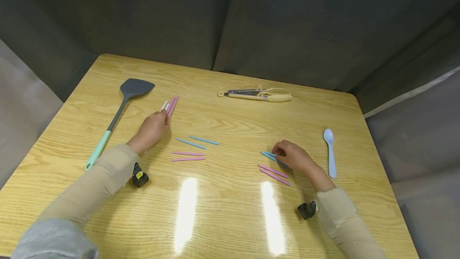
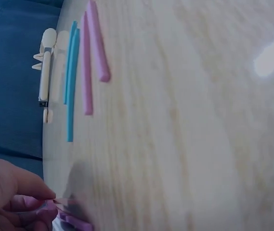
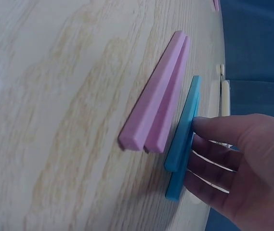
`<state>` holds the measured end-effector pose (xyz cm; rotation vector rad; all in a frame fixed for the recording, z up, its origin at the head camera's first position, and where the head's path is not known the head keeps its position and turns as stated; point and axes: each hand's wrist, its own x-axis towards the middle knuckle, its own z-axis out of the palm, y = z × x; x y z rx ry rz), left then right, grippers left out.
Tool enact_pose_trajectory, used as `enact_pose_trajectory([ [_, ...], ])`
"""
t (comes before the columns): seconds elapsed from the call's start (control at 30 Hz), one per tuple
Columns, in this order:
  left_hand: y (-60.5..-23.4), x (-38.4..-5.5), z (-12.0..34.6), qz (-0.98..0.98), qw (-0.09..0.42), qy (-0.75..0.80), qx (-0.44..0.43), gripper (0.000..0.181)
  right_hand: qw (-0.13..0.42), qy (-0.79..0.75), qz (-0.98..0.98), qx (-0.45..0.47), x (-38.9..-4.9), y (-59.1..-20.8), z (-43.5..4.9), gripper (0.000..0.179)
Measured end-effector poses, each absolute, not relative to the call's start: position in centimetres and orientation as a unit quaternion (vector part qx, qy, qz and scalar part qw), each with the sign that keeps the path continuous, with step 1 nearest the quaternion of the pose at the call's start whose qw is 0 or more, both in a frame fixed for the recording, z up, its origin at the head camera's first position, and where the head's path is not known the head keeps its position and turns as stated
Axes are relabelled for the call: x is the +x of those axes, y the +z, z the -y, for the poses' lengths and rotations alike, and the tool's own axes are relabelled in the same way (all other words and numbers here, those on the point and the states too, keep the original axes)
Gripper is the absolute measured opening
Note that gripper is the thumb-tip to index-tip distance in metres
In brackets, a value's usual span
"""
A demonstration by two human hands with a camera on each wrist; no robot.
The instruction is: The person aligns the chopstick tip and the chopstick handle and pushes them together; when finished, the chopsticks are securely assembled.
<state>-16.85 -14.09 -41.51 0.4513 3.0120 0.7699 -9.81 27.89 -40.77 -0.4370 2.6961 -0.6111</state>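
Note:
In the head view my left hand is at the table's left, its fingers curled at pink chopsticks and white chopsticks. The hand covers much of both pairs. In the left wrist view the thumb and fingertips come together beside a pink chopstick end. Farther right, my right hand pinches a pair of blue chopsticks, thumb on one side and fingers on the other. Just nearer than them lie two pink chopsticks, slightly apart at one end.
Mid-table lie two blue chopsticks and two pink chopsticks. A dark spatula with a mint handle is on the left. Yellow tongs lie at the back, a light blue spoon at the right. Dark curtains stand behind the table.

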Motion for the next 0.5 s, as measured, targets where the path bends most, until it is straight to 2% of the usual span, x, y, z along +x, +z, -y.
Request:
enact_pose_trajectory([
  [0.37,-42.02,-16.69,14.09,-0.965,0.024,0.221,0.140,0.003,0.165,-0.205,-0.952,-0.157,-9.76,-40.88,-27.90,0.013],
  [0.5,-41.76,-16.72,13.58,-0.970,0.014,0.188,0.156,0.004,0.161,-0.201,-0.953,-0.159,-9.79,-40.88,-27.86,0.013],
])
